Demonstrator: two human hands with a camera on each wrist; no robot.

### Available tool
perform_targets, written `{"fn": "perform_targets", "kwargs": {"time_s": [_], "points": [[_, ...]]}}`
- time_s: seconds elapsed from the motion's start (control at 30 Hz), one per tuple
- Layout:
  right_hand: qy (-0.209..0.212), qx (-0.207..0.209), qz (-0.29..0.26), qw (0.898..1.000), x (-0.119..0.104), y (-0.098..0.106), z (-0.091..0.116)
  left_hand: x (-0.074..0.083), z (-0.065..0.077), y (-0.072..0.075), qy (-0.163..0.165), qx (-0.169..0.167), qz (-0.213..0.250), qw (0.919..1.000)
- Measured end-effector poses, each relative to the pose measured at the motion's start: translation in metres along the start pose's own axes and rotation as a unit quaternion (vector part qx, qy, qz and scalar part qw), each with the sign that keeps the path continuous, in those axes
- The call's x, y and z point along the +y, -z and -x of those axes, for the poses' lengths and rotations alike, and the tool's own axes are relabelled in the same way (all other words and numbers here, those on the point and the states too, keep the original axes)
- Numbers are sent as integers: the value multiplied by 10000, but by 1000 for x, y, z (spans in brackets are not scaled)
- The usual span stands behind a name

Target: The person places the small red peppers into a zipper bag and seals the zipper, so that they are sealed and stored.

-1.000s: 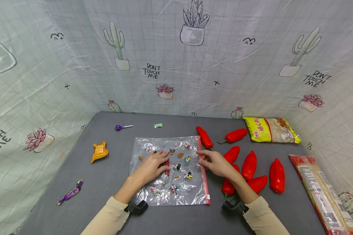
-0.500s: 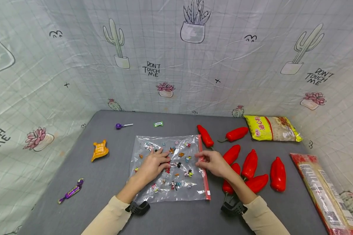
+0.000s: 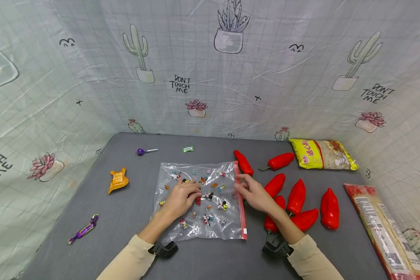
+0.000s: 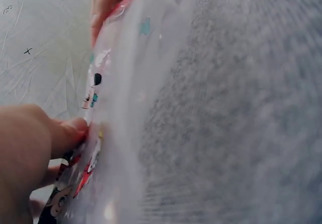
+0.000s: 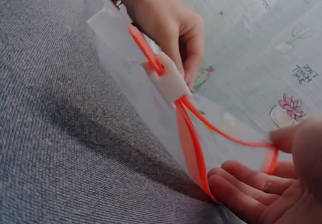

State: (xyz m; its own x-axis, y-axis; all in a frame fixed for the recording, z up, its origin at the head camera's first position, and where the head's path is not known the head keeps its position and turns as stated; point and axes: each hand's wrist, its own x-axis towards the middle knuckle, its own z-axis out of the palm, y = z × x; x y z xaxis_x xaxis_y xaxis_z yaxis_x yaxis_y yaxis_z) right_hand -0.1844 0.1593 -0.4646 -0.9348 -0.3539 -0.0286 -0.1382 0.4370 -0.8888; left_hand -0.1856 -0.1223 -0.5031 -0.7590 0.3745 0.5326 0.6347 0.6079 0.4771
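A clear slider zip bag (image 3: 189,229) with small cartoon prints lies before me, its red zip edge to the right. My left hand (image 3: 179,197) holds its upper film near the middle; in the left wrist view the thumb (image 4: 75,131) and fingers bear on the film. At the zip edge, my right hand (image 3: 255,192) has thumb and fingers apart. The right wrist view shows the mouth parted between two red strips (image 5: 193,151), with the right thumb (image 5: 284,138) at the upper strip and fingers by the lower one. A white slider (image 5: 168,80) sits on the zip.
Several red peppers (image 3: 296,197) lie right of the bag, some close under the right forearm. Farther right are a yellow food packet (image 3: 306,154) and a long packet (image 3: 385,229). Leftward lie an orange packet (image 3: 118,180), a purple-wrapped candy (image 3: 84,230), a lollipop (image 3: 140,151) and a green sweet (image 3: 188,149).
My right thumb and fingers have moved apart at the zip edge, which has shifted slightly left. The bag's near edge has drawn up a little. The left hand stays on the film.
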Motion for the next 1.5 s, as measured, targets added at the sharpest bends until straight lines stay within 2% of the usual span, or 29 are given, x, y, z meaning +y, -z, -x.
{"fn": "perform_targets", "kwargs": {"time_s": [0.1,0.2,0.37,0.5,0.67,0.77,0.93,1.03,1.2,1.3,1.37,1.5], "points": [[-140,-59,-651,9978,0,-1,-1,-1,-1,2,-92,134,159,9997],[-246,41,-931,9953,0,-2,-1,0,-4,7,-145,269,231,9993],[-447,389,-779,9952,-2,-3,-2,1,-8,18,-79,434,272,9987],[-550,561,-871,9931,-2,-4,-2,1,-10,26,-41,573,389,9976],[-610,606,-471,9952,0,-5,-1,-2,-13,37,75,820,605,9948],[-589,508,-115,9969,2,-4,0,-3,-14,45,238,939,721,9927],[-556,462,119,9973,2,-3,2,-3,-17,55,496,1069,836,9895],[-547,474,244,9971,2,-2,3,-2,-19,57,567,1063,746,9899],[-357,535,413,9971,1,0,2,0,-18,53,518,859,698,9925],[-145,771,549,9954,0,4,0,-1,-17,50,482,807,711,9930],[16,1099,813,9906,0,8,-2,-3,-16,48,467,814,624,9936],[233,1873,1496,9706,-1,19,-7,-6,-13,45,493,782,464,9946]]}}
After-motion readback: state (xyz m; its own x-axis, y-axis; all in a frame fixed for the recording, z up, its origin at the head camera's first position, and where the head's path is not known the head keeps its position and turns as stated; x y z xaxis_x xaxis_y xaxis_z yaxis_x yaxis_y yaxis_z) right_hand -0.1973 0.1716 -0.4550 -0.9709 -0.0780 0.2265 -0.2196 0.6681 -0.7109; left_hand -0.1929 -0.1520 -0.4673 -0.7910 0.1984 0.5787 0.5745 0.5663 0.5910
